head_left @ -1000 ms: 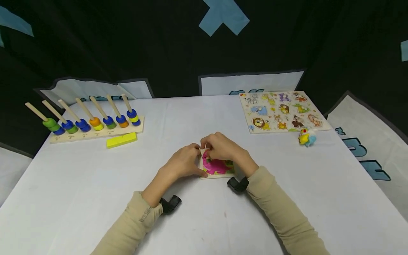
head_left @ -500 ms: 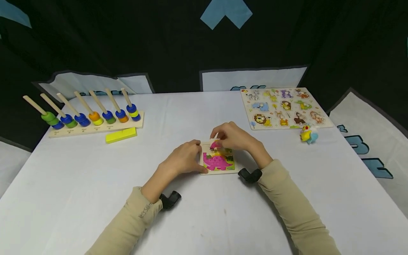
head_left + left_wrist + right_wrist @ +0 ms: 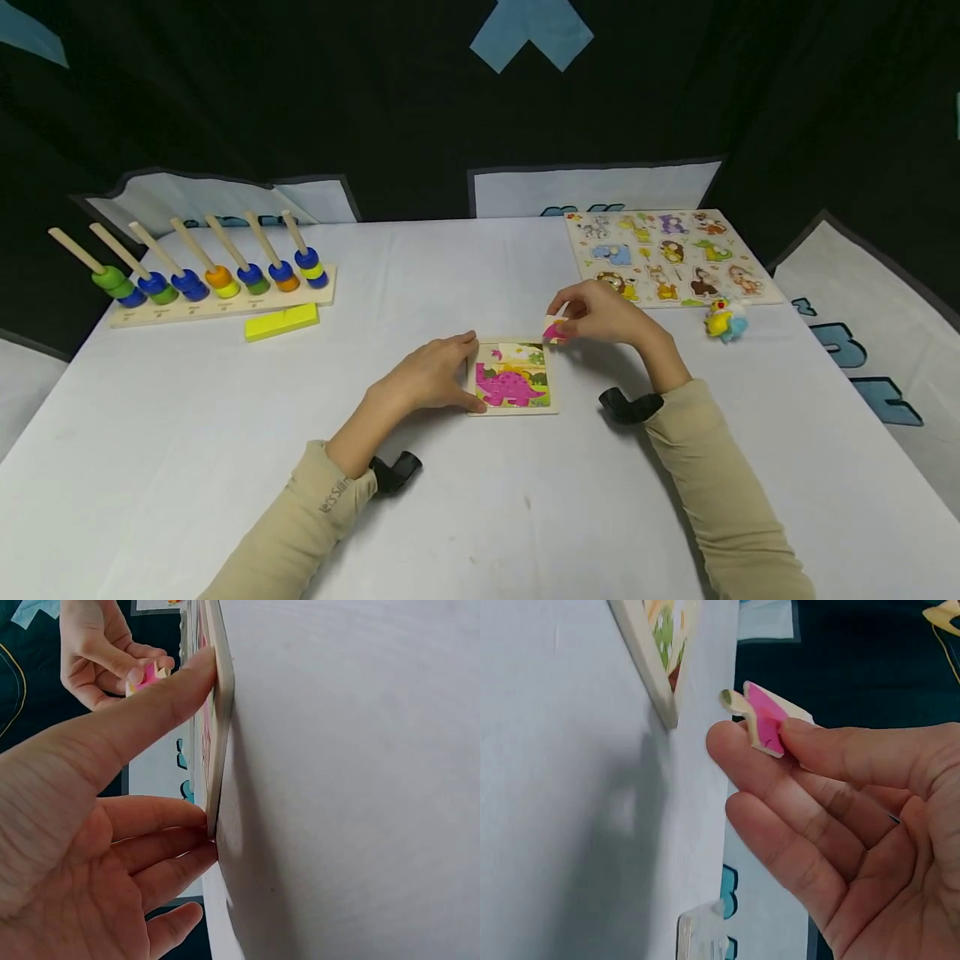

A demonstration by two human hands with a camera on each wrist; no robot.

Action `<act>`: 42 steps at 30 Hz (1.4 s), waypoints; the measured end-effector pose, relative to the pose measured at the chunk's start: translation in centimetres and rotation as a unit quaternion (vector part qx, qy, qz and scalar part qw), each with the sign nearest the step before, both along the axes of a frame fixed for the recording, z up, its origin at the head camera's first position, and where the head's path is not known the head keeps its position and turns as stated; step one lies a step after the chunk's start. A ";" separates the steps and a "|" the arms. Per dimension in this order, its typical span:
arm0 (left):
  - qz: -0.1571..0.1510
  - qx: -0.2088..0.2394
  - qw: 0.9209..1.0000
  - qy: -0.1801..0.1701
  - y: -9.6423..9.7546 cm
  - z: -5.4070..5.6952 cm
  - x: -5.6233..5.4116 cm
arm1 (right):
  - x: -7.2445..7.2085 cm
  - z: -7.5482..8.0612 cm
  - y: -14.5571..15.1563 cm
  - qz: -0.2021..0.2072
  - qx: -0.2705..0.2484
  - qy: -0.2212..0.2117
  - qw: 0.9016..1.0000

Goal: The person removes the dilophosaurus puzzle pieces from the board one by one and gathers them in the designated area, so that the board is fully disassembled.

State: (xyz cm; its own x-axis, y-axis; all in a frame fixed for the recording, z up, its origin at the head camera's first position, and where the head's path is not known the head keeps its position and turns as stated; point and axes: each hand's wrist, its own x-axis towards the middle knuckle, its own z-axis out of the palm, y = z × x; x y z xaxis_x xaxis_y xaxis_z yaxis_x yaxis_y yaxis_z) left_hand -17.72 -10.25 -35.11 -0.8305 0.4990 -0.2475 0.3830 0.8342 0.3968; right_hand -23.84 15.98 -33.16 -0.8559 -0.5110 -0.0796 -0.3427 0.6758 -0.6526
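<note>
A small wooden jigsaw puzzle (image 3: 525,411) of a pink dinosaur lies on the white table in the head view. My left hand (image 3: 426,377) holds its left side, the thumb at the near corner and the fingertips at the far one. Beyond the puzzle's far right corner, my right hand (image 3: 609,315) pinches a pink and pale puzzle piece (image 3: 766,724) between thumb and index finger, raised over the table. In the left wrist view, the thumb (image 3: 161,705) lies against the edge of the puzzle frame (image 3: 220,712). A pale patch shows at the puzzle's upper left.
A counting board (image 3: 225,307) with pegs and coloured rings stands at the back left, a yellow block (image 3: 282,322) before it. An animal peg puzzle (image 3: 652,250) lies at the back right, near a small yellow and blue toy (image 3: 725,321).
My right hand has lifted the pink piece from the puzzle's upper left and carried it right, past the frame. My left hand stays at the frame's left side.
</note>
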 end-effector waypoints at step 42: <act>-0.007 -0.053 0.998 -0.016 -0.2 1.0 0.8 | -0.3 -2.0 1.2 -0.048 0.020 -0.096 0.994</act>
